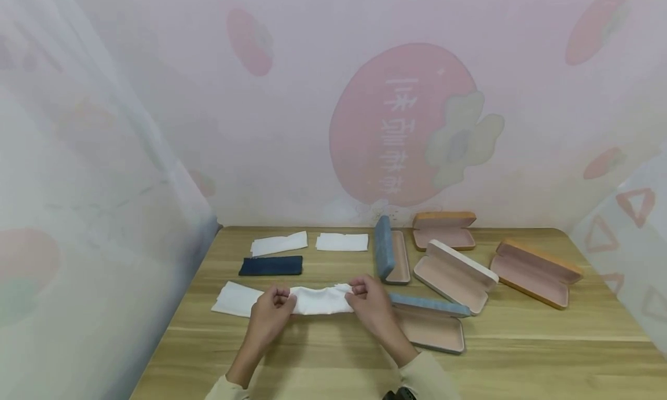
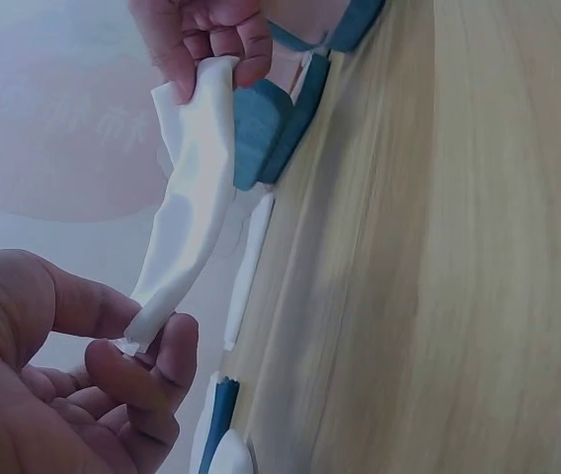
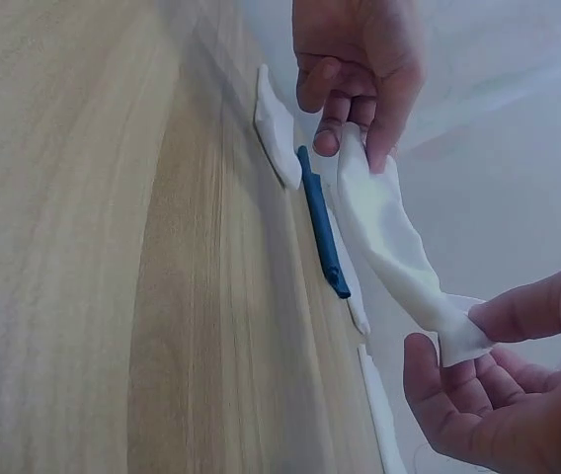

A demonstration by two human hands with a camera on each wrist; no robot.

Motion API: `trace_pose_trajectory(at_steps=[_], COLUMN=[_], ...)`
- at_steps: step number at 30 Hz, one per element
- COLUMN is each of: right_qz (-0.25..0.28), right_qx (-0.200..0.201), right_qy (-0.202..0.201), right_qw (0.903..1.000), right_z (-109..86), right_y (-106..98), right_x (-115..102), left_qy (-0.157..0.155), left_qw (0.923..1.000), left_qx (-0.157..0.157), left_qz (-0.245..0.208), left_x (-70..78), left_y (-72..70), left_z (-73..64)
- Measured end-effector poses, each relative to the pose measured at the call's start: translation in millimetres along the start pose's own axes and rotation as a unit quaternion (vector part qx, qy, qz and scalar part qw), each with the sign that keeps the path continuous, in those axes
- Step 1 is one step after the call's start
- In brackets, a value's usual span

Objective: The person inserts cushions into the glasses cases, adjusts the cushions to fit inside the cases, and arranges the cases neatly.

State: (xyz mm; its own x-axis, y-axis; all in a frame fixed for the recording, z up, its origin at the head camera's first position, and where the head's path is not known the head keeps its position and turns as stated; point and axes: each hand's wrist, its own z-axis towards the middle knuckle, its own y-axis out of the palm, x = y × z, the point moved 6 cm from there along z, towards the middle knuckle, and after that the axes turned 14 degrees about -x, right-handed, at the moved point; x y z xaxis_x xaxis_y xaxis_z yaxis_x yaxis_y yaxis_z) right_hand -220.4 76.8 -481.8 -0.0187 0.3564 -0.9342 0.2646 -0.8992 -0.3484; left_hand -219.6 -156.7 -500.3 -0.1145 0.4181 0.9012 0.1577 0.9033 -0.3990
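A folded white cloth (image 1: pixel 320 301) is stretched between both hands, raised above the table. My left hand (image 1: pixel 272 313) pinches its left end between thumb and fingers. At the other end, my right hand (image 1: pixel 372 307) pinches it the same way. In the left wrist view the cloth strip (image 2: pixel 192 188) sags a little and its surface is creased. Just left of my left hand, another folded white cloth (image 1: pixel 237 299) lies on the table. A folded dark blue cloth (image 1: pixel 271 265) lies farther back.
Two more white cloths (image 1: pixel 279 243) lie at the back. Open glasses cases stand on the right: a blue case (image 1: pixel 385 249) and a second blue case (image 1: pixel 432 325) by my right forearm, a white case (image 1: pixel 455 275), an orange case (image 1: pixel 444 231) and another orange case (image 1: pixel 537 272). A wall rises behind the table.
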Motion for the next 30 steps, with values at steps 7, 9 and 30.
trace_pose_trajectory(at_steps=[7,9,30], right_qz=[-0.002,-0.001,0.025], right_qx=[-0.003,-0.004,0.028], right_qy=[-0.012,-0.016,0.049], right_qw=[0.9999,0.9999,0.9981], right_z=[-19.6,-24.7,-73.1], right_y=[-5.9,-8.0,-41.6], right_x=[-0.9,-1.5,13.9], left_qy=[-0.002,-0.002,0.017], left_qw=[0.9995,0.9996,0.9976], left_qx=[-0.010,-0.010,-0.060], left_qz=[-0.031,-0.027,-0.029], left_x=[5.1,6.3,20.0], left_y=[8.0,10.2,55.4], left_z=[-10.9,-13.2,-27.6])
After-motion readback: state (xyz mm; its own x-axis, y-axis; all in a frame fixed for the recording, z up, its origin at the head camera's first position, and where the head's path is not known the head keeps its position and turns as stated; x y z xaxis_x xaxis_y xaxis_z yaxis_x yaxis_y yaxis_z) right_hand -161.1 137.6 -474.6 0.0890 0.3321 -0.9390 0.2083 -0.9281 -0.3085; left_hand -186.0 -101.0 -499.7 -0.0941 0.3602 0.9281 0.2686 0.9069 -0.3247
